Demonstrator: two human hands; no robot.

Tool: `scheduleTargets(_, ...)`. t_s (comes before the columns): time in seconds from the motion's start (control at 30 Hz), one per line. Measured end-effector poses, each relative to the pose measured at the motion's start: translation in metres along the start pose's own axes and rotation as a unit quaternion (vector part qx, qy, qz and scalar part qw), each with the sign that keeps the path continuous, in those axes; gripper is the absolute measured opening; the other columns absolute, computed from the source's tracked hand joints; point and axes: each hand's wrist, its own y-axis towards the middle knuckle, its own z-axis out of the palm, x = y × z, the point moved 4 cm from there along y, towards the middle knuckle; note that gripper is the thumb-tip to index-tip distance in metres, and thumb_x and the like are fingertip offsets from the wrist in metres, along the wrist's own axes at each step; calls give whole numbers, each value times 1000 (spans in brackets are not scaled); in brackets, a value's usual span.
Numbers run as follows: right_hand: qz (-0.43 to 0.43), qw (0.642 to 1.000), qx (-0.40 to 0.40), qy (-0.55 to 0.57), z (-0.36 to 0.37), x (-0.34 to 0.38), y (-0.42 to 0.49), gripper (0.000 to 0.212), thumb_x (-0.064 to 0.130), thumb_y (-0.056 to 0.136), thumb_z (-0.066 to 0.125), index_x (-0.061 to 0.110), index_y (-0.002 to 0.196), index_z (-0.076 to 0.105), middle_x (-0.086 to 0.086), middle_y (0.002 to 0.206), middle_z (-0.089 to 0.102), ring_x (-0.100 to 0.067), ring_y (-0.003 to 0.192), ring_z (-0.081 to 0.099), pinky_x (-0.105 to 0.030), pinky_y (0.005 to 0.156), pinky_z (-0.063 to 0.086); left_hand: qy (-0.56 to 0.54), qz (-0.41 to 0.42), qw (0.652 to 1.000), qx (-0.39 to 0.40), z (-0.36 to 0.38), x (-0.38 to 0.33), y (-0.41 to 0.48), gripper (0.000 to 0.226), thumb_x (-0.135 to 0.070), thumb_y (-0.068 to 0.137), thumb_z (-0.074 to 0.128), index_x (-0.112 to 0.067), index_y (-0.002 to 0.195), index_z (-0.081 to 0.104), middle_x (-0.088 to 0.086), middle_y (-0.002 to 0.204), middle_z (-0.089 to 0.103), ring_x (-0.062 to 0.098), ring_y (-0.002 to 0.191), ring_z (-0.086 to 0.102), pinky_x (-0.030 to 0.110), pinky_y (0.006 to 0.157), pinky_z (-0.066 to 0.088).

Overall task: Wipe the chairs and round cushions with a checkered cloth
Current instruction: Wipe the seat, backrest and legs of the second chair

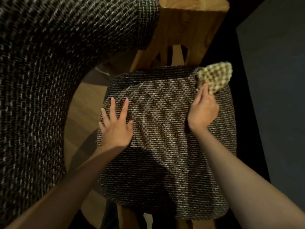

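Note:
A dark woven seat cushion (165, 129) with rounded corners fills the middle of the view, on a wooden chair (184, 27) whose back rises at the top. My left hand (115, 126) lies flat on the cushion's left side, fingers spread. At the cushion's far right corner my right hand (203, 109) grips a bunched green-and-cream checkered cloth (214, 76), which touches the cushion there.
A large curved piece of the same dark woven fabric (41, 80) sweeps along the left and top. Wooden floor (82, 103) shows between it and the chair. A dark wall or panel (272, 80) stands close on the right.

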Motion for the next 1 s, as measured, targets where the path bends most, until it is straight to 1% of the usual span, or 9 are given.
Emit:
scheduleTargets(0.1,-81,993,20,83,20,67,-18,35,27,98,38,16,118,65,2,56,53,-18,48,50,-26,50,37,14,9,1000,-23,1,6,0,68,-38,98,39,-38,149,-6,-2,156,-22,34,144,-11,55,114,9)
scheduleTargets(0.2,-247,961,70,106,36,125,-40,16,19,92,56,17,102,69,1,69,67,-18,62,61,-28,61,42,-1,-3,999,-52,1,14,-1,71,-41,96,43,-31,150,-3,7,158,-14,31,145,-4,47,117,12)
scheduleTargets(0.3,-424,893,115,92,43,165,-55,15,22,94,51,17,96,65,-3,77,70,-25,73,62,-35,67,39,-28,-28,997,-65,3,18,-2,76,-43,95,45,-25,150,-3,12,158,-10,30,145,-2,42,116,11)
scheduleTargets(0.4,-492,851,177,51,47,176,-52,23,30,96,46,13,95,61,-8,88,70,-29,84,61,-39,75,38,-38,-32,997,-63,5,17,-2,77,-42,95,45,-22,150,-5,12,157,-12,30,145,-4,41,117,9)
scheduleTargets(0.53,-473,875,104,-24,34,143,-28,18,29,84,54,18,88,66,-4,70,69,-26,67,61,-32,63,42,-27,-35,998,-45,4,13,-2,76,-37,97,43,-18,150,-7,10,156,-18,28,145,-9,40,118,5)
scheduleTargets(0.67,-430,896,101,-40,15,58,3,33,17,91,52,22,124,56,-7,72,64,-25,62,55,-32,57,34,-43,54,997,-18,8,-9,-3,70,-25,98,43,-17,150,-3,3,157,-20,21,144,-16,37,119,1)
scheduleTargets(0.77,-283,950,87,-103,-2,-17,36,39,20,94,43,20,132,48,-15,82,63,-32,73,55,-38,63,35,-13,131,991,8,17,-22,-5,67,-23,98,42,-23,150,0,-3,155,-21,16,137,-26,39,116,-7)
scheduleTargets(0.9,42,997,15,-63,-10,-52,43,41,23,98,36,15,138,46,-22,93,64,-37,88,58,-45,83,42,51,172,984,5,23,-17,-10,66,-23,99,40,-31,149,-2,-6,153,-23,18,136,-29,41,113,-10)
scheduleTargets(1.0,16,999,11,-31,0,-23,24,42,25,99,31,12,134,50,-14,80,60,-28,76,56,-37,65,40,90,179,980,12,24,-17,-14,64,-24,100,36,-32,148,-4,-2,155,-22,21,137,-28,40,112,-12)
